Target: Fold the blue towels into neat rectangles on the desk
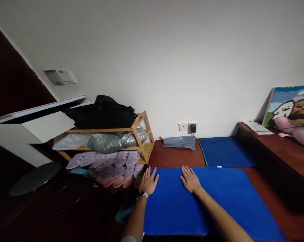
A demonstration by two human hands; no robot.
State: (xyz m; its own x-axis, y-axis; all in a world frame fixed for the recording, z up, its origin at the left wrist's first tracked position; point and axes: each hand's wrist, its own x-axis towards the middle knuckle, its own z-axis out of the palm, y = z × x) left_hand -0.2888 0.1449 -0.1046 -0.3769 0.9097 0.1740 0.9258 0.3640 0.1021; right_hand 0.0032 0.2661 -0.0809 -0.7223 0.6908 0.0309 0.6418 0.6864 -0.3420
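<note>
A bright blue cloth lies spread flat over the reddish-brown wooden surface. At its far left corner rests my left hand, fingers apart and a band on the wrist. Farther right along the same far edge, my right hand lies palm down with its fingers stretched out. Neither hand grips anything. Beyond the spread cloth, a darker blue cloth with a green edge lies flat to the right. A grey-blue folded cloth is near the wall.
Left of the surface stands a wooden rack with a black bag, plastic-wrapped items and several slippers. A black plug sits in the wall socket. On the right ledge are a pink plush toy and a fuzzy picture.
</note>
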